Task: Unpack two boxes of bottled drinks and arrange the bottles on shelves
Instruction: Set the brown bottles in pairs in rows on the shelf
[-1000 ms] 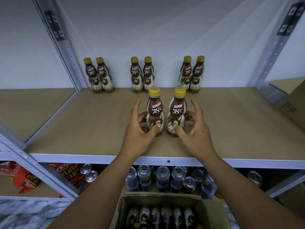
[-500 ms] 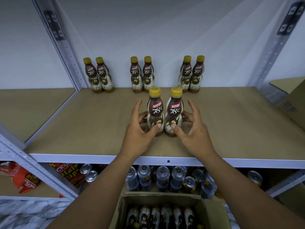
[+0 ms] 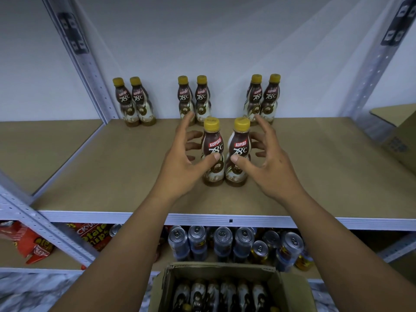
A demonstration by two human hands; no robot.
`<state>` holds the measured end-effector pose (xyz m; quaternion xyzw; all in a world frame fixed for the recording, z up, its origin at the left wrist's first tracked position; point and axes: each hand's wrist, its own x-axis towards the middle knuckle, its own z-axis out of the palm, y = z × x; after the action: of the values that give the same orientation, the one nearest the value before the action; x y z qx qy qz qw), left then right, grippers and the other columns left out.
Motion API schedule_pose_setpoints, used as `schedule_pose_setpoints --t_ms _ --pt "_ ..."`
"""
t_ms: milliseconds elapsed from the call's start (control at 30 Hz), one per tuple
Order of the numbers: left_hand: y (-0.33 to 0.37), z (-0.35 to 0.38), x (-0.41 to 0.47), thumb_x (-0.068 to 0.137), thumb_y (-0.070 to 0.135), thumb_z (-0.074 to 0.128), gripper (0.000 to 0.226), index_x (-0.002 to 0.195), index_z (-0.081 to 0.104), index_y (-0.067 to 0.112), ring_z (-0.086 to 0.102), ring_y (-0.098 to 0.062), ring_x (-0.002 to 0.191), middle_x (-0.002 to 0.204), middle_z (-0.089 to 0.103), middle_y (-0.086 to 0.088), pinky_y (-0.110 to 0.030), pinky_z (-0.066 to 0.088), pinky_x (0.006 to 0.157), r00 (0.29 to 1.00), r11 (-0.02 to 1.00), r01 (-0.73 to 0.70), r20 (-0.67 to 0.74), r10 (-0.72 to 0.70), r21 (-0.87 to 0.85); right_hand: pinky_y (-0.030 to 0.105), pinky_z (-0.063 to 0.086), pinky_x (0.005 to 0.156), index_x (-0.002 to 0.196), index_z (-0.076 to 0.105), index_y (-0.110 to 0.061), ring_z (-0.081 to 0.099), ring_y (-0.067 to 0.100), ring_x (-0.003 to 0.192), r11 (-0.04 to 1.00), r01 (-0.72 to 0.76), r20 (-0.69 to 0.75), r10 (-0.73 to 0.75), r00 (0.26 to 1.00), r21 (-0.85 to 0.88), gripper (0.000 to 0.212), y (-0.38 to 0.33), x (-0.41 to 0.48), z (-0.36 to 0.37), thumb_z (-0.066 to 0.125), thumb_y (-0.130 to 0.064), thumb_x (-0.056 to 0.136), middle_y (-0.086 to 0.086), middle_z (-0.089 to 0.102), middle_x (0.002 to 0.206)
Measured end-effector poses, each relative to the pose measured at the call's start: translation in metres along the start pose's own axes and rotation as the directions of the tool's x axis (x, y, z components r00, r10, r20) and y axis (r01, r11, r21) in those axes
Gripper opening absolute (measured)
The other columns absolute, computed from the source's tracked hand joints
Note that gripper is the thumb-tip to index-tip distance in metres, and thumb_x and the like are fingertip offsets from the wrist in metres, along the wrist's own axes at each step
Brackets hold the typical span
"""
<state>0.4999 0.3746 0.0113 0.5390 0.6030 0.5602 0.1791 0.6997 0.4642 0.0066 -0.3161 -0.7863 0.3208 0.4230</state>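
Observation:
Two brown Kopiko bottles with yellow caps stand side by side on the tan shelf board (image 3: pixel 315 165), the left bottle (image 3: pixel 212 145) touching the right bottle (image 3: pixel 240 147) at the base. My left hand (image 3: pixel 180 167) cups the left one and my right hand (image 3: pixel 270 167) cups the right one. Each thumb tip rests on a label, while the fingers are spread and the index fingers are lifted clear. Three more pairs of the same bottles stand along the back wall: a left pair (image 3: pixel 134 102), a middle pair (image 3: pixel 194 97) and a right pair (image 3: pixel 262 97).
An open cardboard box (image 3: pixel 290 287) holding several more bottles (image 3: pixel 220 293) sits below me. The lower shelf carries several drink cans (image 3: pixel 225 242) and red chip bags (image 3: pixel 29 244). Another carton (image 3: pixel 400 136) sits at the right edge. Metal uprights (image 3: pixel 85 64) frame the bay.
The two bottles were pushed together and slightly back on the shelf. My index fingers have since lifted and spread away from them, though the thumbs still touch.

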Motion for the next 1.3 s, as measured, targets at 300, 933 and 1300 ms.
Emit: schedule_pose_setpoints --t_ms 300,933,1300 --pt "0.008 0.0 0.003 0.089 0.023 0.079 0.09 0.155 0.025 0.049 0.065 0.002 0.109 0.126 0.067 0.016 -0.029 0.055 0.091 0.991 0.982 -0.081 0.12 0.061 0.172 0.037 0.059 0.091 0.152 0.025 -0.054 0.064 -0.001 0.108 0.995 0.048 0.057 -0.043 0.997 -0.083 0.092 -0.007 0.002 0.0 0.08 -0.018 0.087 -0.031 0.055 0.123" --pt "0.022 0.063 0.018 0.088 0.032 0.079 0.092 0.153 0.018 0.053 0.072 -0.009 0.097 0.11 0.075 0.011 -0.045 0.058 0.09 0.975 0.957 -0.163 0.186 0.119 0.239 0.045 0.057 0.094 0.153 0.022 -0.051 0.066 0.016 0.115 0.991 0.029 -0.006 -0.03 1.0 -0.131 0.09 0.031 0.002 -0.052 0.078 -0.024 0.088 -0.006 0.062 0.136" --pt "0.035 0.164 0.063 0.09 0.027 0.077 0.092 0.154 0.016 0.055 0.072 -0.015 0.096 0.12 0.072 0.008 -0.043 0.06 0.086 0.962 0.947 -0.21 0.225 0.156 0.243 0.042 0.058 0.086 0.154 0.017 -0.046 0.071 0.02 0.092 0.963 -0.01 -0.04 -0.001 0.999 -0.268 0.09 0.084 0.021 -0.137 0.075 -0.025 0.09 0.0 0.072 0.109"
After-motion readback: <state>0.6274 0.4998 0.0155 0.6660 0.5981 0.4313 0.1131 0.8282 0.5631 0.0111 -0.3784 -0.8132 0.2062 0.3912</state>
